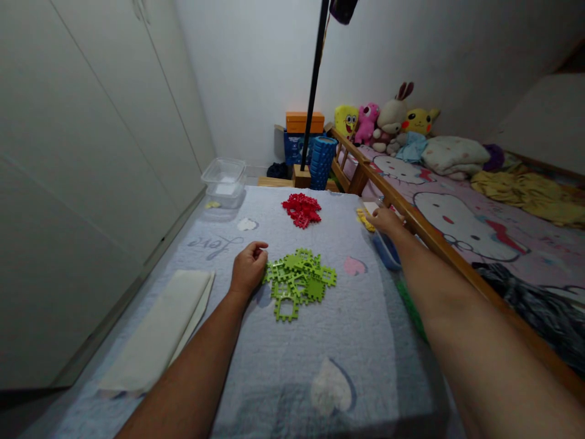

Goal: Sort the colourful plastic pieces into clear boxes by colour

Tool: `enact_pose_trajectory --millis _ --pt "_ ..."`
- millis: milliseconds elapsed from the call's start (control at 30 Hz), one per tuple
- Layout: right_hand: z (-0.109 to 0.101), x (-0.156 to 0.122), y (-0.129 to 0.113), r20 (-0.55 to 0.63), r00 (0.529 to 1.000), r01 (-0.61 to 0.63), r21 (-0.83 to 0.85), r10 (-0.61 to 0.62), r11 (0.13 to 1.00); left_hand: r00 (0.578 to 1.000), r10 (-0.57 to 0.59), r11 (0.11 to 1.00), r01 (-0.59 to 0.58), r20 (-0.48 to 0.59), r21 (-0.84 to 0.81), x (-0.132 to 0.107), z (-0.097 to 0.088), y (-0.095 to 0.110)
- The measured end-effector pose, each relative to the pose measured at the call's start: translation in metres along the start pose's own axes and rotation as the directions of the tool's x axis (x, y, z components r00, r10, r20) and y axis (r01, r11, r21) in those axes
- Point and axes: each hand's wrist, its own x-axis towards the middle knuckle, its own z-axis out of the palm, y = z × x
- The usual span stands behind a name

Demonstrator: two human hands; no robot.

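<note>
A pile of green square-toothed plastic tiles [300, 280] lies in the middle of a pale blue blanket [320, 341]. My left hand [249, 267] rests at the pile's left edge, fingers curled and touching the nearest green tile. Farther back sits a smaller pile of red tiles [301, 209]. My right hand [386, 221] reaches to the blanket's right edge and lies over some yellow tiles [364, 217]; its fingers are bent down onto them, and whether it grips any is hidden.
A clear plastic box [223, 178] stands at the back left, a folded white cloth [159, 329] at the near left. A wooden bed rail [434, 241] runs along the right, with a blue container [386, 251] beside it. A black pole [314, 85] rises at the back.
</note>
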Motion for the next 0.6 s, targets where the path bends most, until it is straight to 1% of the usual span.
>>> enact_pose_trajectory --millis 67,233,600 --pt "-0.002 -0.004 -0.003 0.001 0.999 -0.033 0.002 0.033 0.999 1.0 0.003 1.0 -0.003 -0.001 0.001 0.0 0.0 0.0" --pt "-0.005 -0.012 -0.011 0.005 0.998 -0.064 -0.03 0.064 0.997 1.0 0.002 1.0 -0.002 -0.005 0.003 0.0 0.0 -0.001" --pt "-0.004 -0.016 -0.017 -0.015 0.992 -0.126 -0.021 0.125 0.992 1.0 0.002 1.0 -0.002 -0.001 0.001 0.0 0.0 -0.001"
